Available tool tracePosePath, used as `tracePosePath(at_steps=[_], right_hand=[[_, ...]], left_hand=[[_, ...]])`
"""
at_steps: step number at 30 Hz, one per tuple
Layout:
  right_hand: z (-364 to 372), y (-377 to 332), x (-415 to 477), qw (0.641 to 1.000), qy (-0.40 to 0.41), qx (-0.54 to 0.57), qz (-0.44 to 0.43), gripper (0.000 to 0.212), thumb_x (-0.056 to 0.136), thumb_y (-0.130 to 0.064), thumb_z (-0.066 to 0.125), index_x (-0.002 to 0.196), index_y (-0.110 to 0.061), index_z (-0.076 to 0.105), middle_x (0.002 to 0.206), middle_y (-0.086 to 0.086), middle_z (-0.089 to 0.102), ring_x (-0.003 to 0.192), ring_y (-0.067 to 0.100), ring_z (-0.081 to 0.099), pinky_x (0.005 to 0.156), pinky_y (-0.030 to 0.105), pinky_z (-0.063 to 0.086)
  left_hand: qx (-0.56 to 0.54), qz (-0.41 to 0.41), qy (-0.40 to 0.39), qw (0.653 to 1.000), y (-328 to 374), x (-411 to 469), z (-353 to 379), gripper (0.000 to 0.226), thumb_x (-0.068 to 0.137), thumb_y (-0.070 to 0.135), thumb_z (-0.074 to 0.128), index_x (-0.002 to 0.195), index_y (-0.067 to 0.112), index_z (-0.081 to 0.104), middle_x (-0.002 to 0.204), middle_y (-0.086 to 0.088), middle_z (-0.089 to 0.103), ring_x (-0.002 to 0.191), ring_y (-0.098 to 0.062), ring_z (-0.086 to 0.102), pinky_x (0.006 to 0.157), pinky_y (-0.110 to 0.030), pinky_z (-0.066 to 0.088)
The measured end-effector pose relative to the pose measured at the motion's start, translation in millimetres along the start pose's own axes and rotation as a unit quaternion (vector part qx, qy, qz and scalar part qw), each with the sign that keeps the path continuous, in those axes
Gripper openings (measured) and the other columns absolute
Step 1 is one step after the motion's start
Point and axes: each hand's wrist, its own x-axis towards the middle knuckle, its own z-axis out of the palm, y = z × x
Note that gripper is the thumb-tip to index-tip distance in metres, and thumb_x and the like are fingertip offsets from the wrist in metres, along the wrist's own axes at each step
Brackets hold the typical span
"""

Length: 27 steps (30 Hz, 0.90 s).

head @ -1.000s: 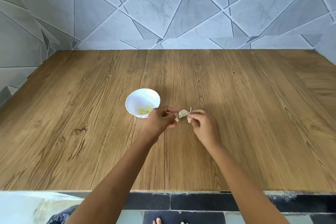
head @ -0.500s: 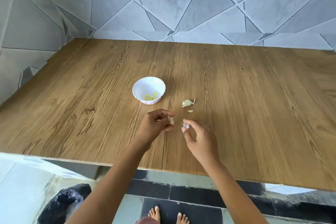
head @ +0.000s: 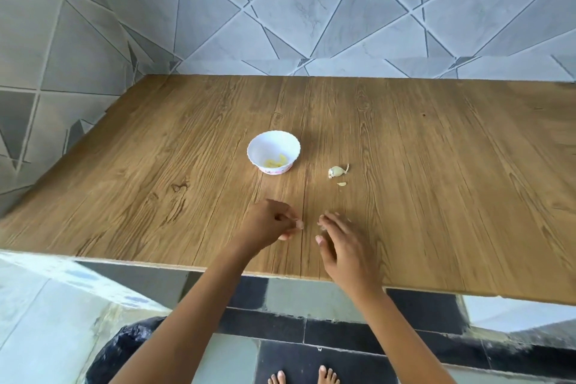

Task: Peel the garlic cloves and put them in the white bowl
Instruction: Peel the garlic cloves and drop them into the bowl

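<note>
Counter (head: 436, 196), wood-grained. Right hand (head: 343, 248): fingers released, spread. Left hand (head: 266, 224): fingers curled, pinching a blurred pale bit (head: 300, 224). Bowl (head: 258, 148) holds peeled garlic (head: 276, 162); clove (head: 336, 171) lies to its right, with a scrap (head: 342, 184) just beside.

Blurred pale bit (head: 300, 224) in left hand (head: 268, 224), toes (head: 304, 377) and black bag (head: 124, 349) cut by bottom edge

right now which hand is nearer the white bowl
Left. The left hand, pinching a pale garlic piece, is almost straight below the white bowl in view; the right hand is lower and farther right.
</note>
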Motion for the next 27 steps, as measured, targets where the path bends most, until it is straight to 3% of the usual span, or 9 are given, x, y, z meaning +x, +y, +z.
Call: tracePosePath(at_steps=[2,6,10,15,19,21,23,25,27], right_hand=[[-1,0,1,1.0,-0.001,-0.007,0.007,0.042,0.092,-0.033,0.04,0.113,-0.009,0.067,0.124,0.007,0.063,0.114,0.025,0.059,0.094,0.037,0.048],[-2,-3,-1,1.0,-0.002,-0.011,0.011,0.042,0.092,-0.033,0.04,0.114,-0.009,0.066,0.123,0.007,0.063,0.114,0.024,0.059,0.092,0.038,0.051],[-3,-3,-2,0.999,-0.001,-0.049,0.012,0.043,0.092,-0.034,0.038,0.116,-0.009,0.065,0.123,0.007,0.063,0.115,0.024,0.059,0.096,0.032,0.041],[-3,-5,-2,0.998,0.005,-0.066,0.002,0.043,0.092,-0.031,0.038,0.117,-0.008,0.064,0.124,0.007,0.062,0.118,0.023,0.057,0.102,0.032,0.033],[-2,-4,0,0.998,-0.002,-0.069,0.001,0.043,0.092,-0.03,0.038,0.117,-0.007,0.064,0.124,0.008,0.063,0.117,0.023,0.057,0.102,0.033,0.035],[-2,-5,-1,0.998,-0.002,-0.061,0.001,0.042,0.092,-0.03,0.039,0.117,-0.008,0.064,0.124,0.007,0.062,0.117,0.023,0.057,0.101,0.032,0.036],[-4,-3,0,1.0,-0.004,-0.017,0.006,0.039,0.093,-0.029,0.044,0.12,-0.009,0.062,0.127,0.005,0.06,0.12,0.021,0.055,0.1,0.029,0.037],[-8,-1,3,0.997,0.001,0.072,0.022,0.034,0.092,-0.025,0.053,0.122,-0.01,0.061,0.127,0.002,0.059,0.119,0.016,0.053,0.1,0.023,0.04],[-12,-2,9,0.987,0.019,0.159,0.027,0.029,0.09,-0.017,0.061,0.118,-0.011,0.063,0.118,-0.002,0.063,0.11,0.009,0.057,0.094,0.016,0.045]], left_hand=[[-0.013,-0.026,-0.031,0.999,4,6,-2,0.013,0.083,0.009,0.071,0.088,-0.003,0.07,0.076,-0.014,0.071,0.058,-0.009,0.066,0.059,-0.015,0.053],[0.001,-0.055,-0.072,0.996,12,17,-3,0.017,0.079,0.004,0.074,0.089,-0.009,0.069,0.077,-0.014,0.07,0.064,-0.017,0.069,0.071,-0.028,0.059],[0.078,-0.047,-0.094,0.991,22,26,-1,0.007,0.08,0.005,0.073,0.083,0.0,0.068,0.074,-0.007,0.068,0.056,-0.007,0.066,0.06,-0.016,0.055],[0.125,-0.026,-0.08,0.989,14,29,-1,0.008,0.081,0.003,0.071,0.085,-0.002,0.066,0.071,-0.006,0.067,0.052,-0.004,0.064,0.054,-0.013,0.052],[0.273,0.014,-0.041,0.961,15,31,11,0.011,0.083,0.01,0.068,0.09,0.002,0.069,0.087,-0.009,0.07,0.084,-0.02,0.067,0.08,-0.036,0.055],[0.315,0.029,-0.011,0.949,17,28,16,0.011,0.085,0.013,0.065,0.092,0.005,0.067,0.093,-0.009,0.068,0.091,-0.023,0.064,0.083,-0.037,0.053],[0.232,0.02,-0.026,0.972,12,28,13,0.01,0.084,0.011,0.067,0.09,0.003,0.069,0.084,-0.008,0.07,0.077,-0.017,0.068,0.074,-0.029,0.056],[0.047,-0.018,-0.061,0.997,10,24,2,0.01,0.083,0.003,0.068,0.089,-0.004,0.069,0.076,-0.012,0.069,0.061,-0.011,0.067,0.063,-0.02,0.057],[-0.096,-0.042,-0.068,0.992,9,16,-7,0.011,0.084,0.0,0.067,0.092,-0.007,0.067,0.078,-0.015,0.069,0.061,-0.011,0.067,0.062,-0.019,0.056]])
